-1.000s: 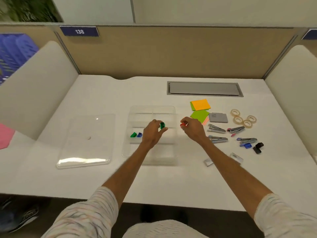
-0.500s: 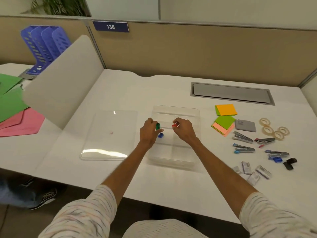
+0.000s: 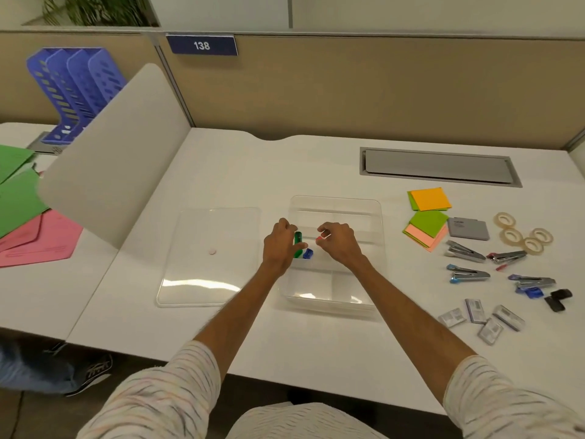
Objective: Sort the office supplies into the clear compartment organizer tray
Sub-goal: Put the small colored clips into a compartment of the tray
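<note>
**Both hands over the organizer tray, each holding a small coloured piece**

Centre of frame: the clear organizer tray stands on the white worktop, its compartments divided by clear walls. The left hand is at the tray's left edge. Its grip is clenched on a green piece, held between thumb and fingers above a left-hand compartment. A blue piece lies inside the tray just right of and below the green one. Whether the two touch cannot be told. The right hand is over the tray's middle, its grip pinching a small red piece at the fingertips.

Left of the tray lies a flat clear lid, apart from it.

Right of frame, on the worktop well apart from the tray:
- sticky-note pads, orange, green and pink
- a grey pad
- four tape rolls
- several staplers
- small staple boxes
- black clips

Upper left of frame: a blue file rack. Below it, at the left edge, lie green and pink folders.
</note>
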